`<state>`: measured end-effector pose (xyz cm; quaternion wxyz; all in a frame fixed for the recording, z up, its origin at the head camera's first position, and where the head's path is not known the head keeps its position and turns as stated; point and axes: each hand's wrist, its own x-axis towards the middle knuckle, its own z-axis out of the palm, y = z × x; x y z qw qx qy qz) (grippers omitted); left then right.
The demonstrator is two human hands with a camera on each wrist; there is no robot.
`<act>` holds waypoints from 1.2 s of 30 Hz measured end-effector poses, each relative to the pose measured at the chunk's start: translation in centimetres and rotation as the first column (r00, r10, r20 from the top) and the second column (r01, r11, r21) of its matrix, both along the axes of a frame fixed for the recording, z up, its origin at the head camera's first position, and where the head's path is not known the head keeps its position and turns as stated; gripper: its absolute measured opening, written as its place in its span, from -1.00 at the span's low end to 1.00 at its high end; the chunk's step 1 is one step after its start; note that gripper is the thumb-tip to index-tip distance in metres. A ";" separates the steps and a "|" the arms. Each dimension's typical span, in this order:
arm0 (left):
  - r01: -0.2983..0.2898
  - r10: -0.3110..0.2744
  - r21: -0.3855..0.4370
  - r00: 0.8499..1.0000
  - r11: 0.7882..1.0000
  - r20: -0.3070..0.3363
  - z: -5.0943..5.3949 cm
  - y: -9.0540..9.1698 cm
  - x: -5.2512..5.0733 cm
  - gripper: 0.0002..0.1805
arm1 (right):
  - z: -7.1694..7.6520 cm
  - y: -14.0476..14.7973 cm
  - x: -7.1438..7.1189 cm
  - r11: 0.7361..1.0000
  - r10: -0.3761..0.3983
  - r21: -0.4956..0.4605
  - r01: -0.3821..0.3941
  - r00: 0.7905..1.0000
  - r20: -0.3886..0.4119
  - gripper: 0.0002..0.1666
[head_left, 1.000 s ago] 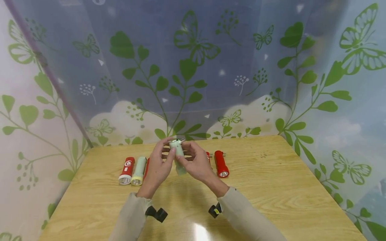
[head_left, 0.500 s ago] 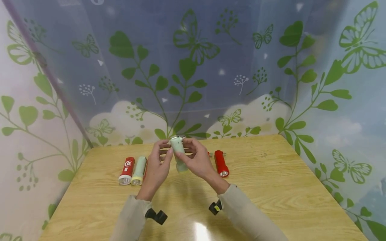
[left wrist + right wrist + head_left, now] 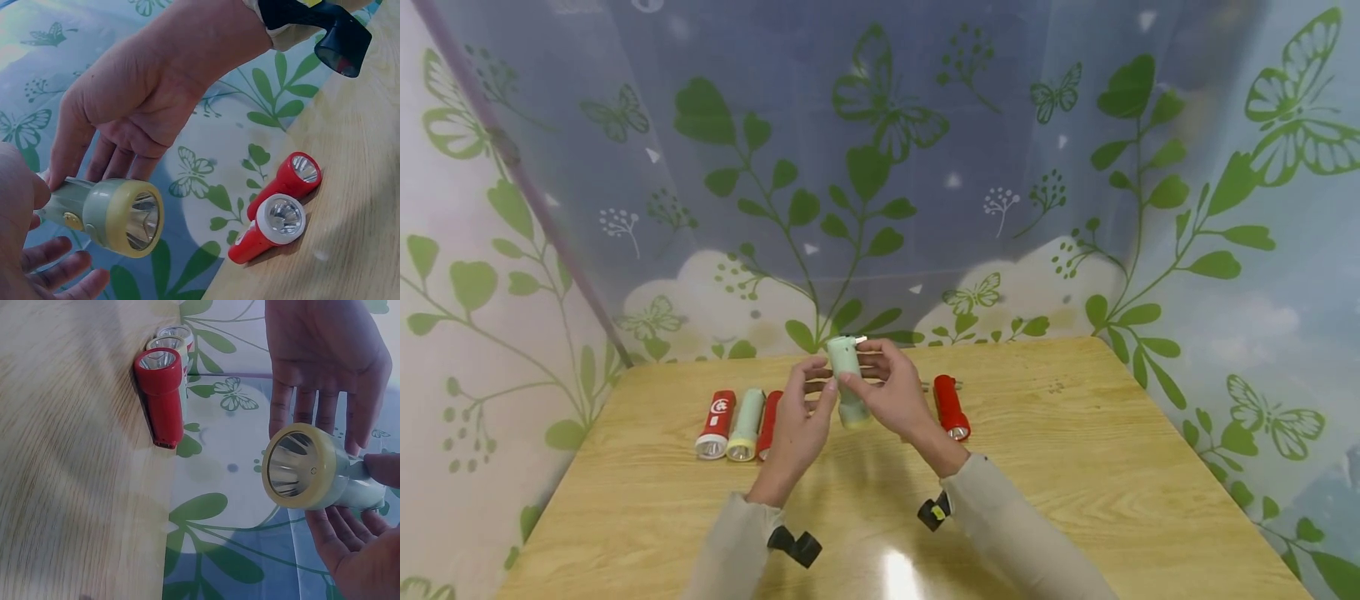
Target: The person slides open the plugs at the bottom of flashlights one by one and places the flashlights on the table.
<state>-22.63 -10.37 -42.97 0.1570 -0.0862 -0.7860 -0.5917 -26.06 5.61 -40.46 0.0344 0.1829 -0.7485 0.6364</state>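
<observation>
A pale green flashlight (image 3: pixel 844 360) is above the wooden table (image 3: pixel 1075 500), pinched by the right hand (image 3: pixel 892 402) between thumb and fingers. The left hand (image 3: pixel 801 421) lies alongside — fingers loosely extended, thumb against it. Left of the grip rest three flashlights (image 3: pixel 747 423), two red, one green — right of it, a red flashlight (image 3: pixel 950 406).

Left of the held flashlight (image 3: pixel 845 360), three others (image 3: pixel 746 423) lie on the table (image 3: pixel 1075 508).

Your right hand (image 3: pixel 895 396) pinches the green flashlight (image 3: pixel 844 358), your left hand (image 3: pixel 803 412) beside it. Left of that flashlight lie a red-and-white torch (image 3: pixel 715 425), a yellow-rimmed torch (image 3: pixel 747 423) and a red torch (image 3: pixel 769 421); right, another red torch (image 3: pixel 951 407).
</observation>
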 end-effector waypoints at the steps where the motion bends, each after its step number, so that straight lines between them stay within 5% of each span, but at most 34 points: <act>1: 0.003 -0.003 0.000 1.000 1.000 0.008 -0.1 0.0 0.0 -0.58 | -0.1 0.0 0.0 1.000 -0.002 -0.003 0.002 1.000 0.007 -0.46; 36: 0.038 -0.042 0.027 0.983 0.999 0.177 -2.7 1.2 0.2 -0.34 | -2.3 -0.4 -1.4 0.996 -0.088 -0.009 0.092 0.972 0.219 -0.50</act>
